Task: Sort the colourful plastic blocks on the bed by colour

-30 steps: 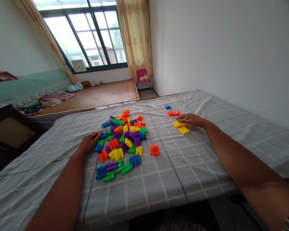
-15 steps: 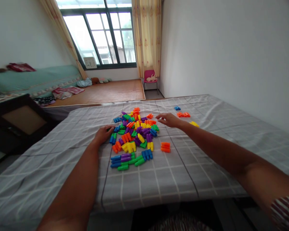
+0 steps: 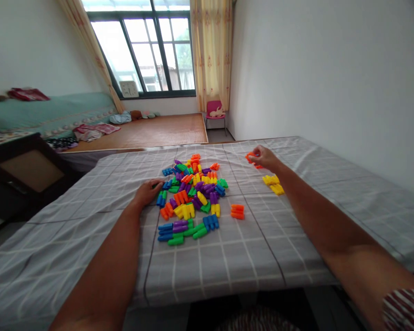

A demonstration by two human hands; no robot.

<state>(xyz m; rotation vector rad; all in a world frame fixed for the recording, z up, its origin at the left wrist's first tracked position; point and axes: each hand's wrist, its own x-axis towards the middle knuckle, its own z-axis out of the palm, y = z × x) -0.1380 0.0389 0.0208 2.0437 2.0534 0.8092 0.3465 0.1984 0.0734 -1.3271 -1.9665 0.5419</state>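
Observation:
A heap of bullet-shaped plastic building blocks (image 3: pixel 202 187) in orange, yellow, green, blue and purple lies on the checked cloth. At its left edge my left hand (image 3: pixel 149 190) rests on the cloth, fingers loosely stretched beside a blue block (image 3: pixel 167 185); it seems to hold nothing. Off to the far right, my right hand (image 3: pixel 265 158) pinches an orange block (image 3: pixel 250 157) between thumb and fingers. Just under that hand another orange block (image 3: pixel 258 167) shows in part. Yellow blocks (image 3: pixel 273 184) lie nearer me, below the right wrist.
A lone orange block (image 3: pixel 237 211) lies right of the heap. Blue, purple and green blocks (image 3: pixel 179 230) form a row in front. The grey checked cloth (image 3: pixel 248 257) covers the table up to its near edge. Beyond stand a bed platform (image 3: pixel 165 131) and a pink chair (image 3: pixel 215 110).
My right hand has moved right, from beside the heap to the far right group, with an orange block in it. My left hand has stayed put.

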